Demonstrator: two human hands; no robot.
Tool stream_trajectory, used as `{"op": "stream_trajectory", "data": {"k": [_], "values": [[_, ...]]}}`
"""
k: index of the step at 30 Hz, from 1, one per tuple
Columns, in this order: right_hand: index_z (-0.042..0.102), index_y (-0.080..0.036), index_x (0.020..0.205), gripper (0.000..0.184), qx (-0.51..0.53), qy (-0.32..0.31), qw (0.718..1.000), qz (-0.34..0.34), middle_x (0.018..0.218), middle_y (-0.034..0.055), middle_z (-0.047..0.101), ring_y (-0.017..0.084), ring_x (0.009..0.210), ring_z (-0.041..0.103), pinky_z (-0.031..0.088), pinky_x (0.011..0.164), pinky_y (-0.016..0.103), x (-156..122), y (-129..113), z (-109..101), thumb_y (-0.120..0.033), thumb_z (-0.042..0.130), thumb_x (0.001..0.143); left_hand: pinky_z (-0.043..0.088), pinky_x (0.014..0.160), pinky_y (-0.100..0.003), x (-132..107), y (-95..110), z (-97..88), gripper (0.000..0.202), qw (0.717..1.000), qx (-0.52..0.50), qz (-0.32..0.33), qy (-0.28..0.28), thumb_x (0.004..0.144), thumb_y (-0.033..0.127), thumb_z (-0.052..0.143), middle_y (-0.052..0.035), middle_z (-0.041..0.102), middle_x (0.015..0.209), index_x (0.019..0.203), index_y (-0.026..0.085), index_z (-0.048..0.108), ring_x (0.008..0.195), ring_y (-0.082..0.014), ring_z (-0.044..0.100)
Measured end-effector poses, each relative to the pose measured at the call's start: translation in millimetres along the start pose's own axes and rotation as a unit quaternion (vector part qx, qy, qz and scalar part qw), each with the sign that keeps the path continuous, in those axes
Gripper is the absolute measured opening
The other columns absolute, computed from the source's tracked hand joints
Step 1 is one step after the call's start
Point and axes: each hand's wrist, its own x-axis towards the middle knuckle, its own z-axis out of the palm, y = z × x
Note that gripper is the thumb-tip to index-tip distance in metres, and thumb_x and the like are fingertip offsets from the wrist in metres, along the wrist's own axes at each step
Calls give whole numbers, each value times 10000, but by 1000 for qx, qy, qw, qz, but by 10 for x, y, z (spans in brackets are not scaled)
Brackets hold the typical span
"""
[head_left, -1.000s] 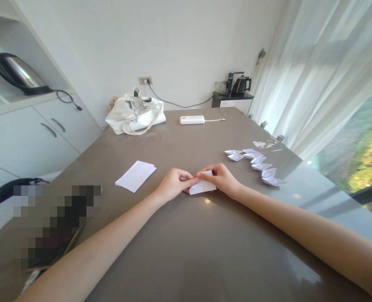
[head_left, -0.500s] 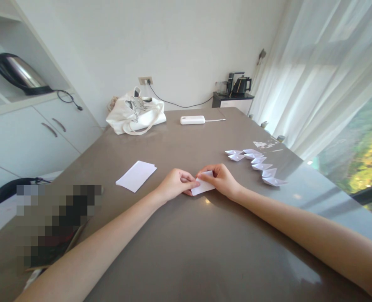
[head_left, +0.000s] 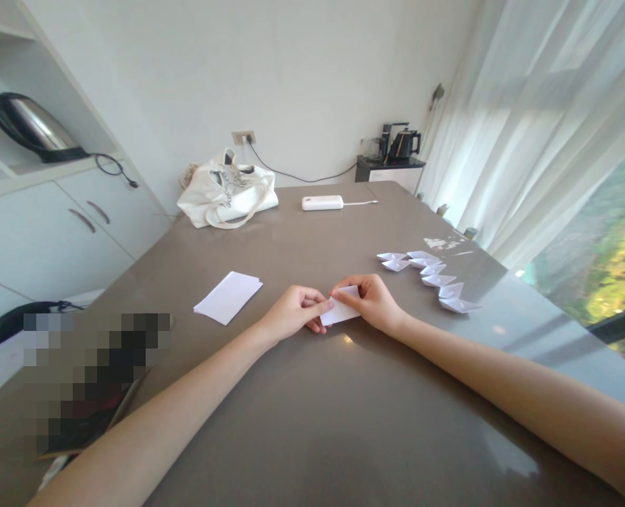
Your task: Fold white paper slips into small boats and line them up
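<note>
Between my two hands is a small white piece of paper (head_left: 339,314), held just above or against the table. My left hand (head_left: 297,310) pinches its left corner, thumb on top and fingers beneath. On the paper's upper side, my right hand (head_left: 369,301) grips it between thumb and curled fingers. Left of my hands lies a stack of white paper sheets (head_left: 228,297). Several folded white paper boats (head_left: 440,280) stand in a staggered line to the right. My fingers cover parts of the held paper, so its exact folds cannot be made out.
On the far side of the brown table (head_left: 312,422) are a white bag (head_left: 227,191) and a white power bank (head_left: 322,203) with a short cable. Paper scraps (head_left: 442,243) lie near the right edge. A blurred-out object (head_left: 98,380) is at lower left.
Both hands keep their hold on the paper, almost in place. The left fingers beneath it have shifted slightly. The whole view has moved a little.
</note>
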Motion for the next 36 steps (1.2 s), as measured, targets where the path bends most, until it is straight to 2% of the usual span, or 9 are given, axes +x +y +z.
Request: {"op": "stream_trajectory", "data": {"k": [3,8,13,18,22,26,29,32,36], "values": [[701,-125,804,273,14,-2,1000,22,762,67,701,171,670,621,454,574,244,9,31,11,-385,624,772,451,468,-171,5,-9,20,290,999,22,25,31,743,378,669,-35,644,533,674,103,610,449,-90,582],[590,-143,1043,419,107,-34,992,52,821,54,687,165,705,646,495,606,244,19,54,22,-319,722,686,429,465,-169,7,-7,-10,272,996,34,39,69,758,367,644,-28,635,515,677,109,618,436,-84,553],[507,-152,1108,499,115,-50,989,77,690,10,651,127,539,587,408,432,193,-13,-18,9,-294,720,679,440,484,-191,20,-48,-34,282,994,73,56,60,774,381,601,-13,616,524,651,127,590,458,-101,564],[498,-154,1112,524,135,-53,986,76,633,-20,617,126,531,583,398,441,193,-27,-37,24,-293,731,662,387,458,-185,14,-53,5,284,981,120,122,93,813,398,529,29,541,551,678,149,551,454,-86,502],[557,-142,978,406,136,-15,987,80,696,25,654,142,601,616,445,505,215,-17,0,37,-357,723,677,365,518,-189,-6,-18,13,249,969,145,160,120,818,338,515,29,519,579,654,152,519,533,-92,490],[594,-145,758,266,44,27,997,63,687,52,667,151,595,613,460,524,238,-22,26,30,-381,698,694,317,519,-209,-17,-24,-6,253,947,249,150,137,824,298,490,33,498,551,613,161,511,530,-101,460],[611,-157,744,175,-60,35,997,37,657,44,667,154,578,605,460,536,251,-41,8,29,-322,664,721,313,549,-236,-19,-62,-2,249,897,384,155,155,827,283,497,16,509,563,606,172,523,567,-127,466],[633,-168,737,95,-157,45,987,6,650,36,666,149,579,591,444,558,253,-55,-21,25,-263,641,731,354,612,-261,-25,-96,11,188,858,454,176,165,820,292,540,-14,557,643,673,178,562,684,-171,511],[659,-171,734,71,-238,36,971,9,640,29,658,139,566,558,396,553,244,-59,-33,7,-231,623,742,406,676,-274,-18,-108,-20,124,871,436,183,134,802,293,595,-35,608,766,816,176,634,771,-186,555]]}}
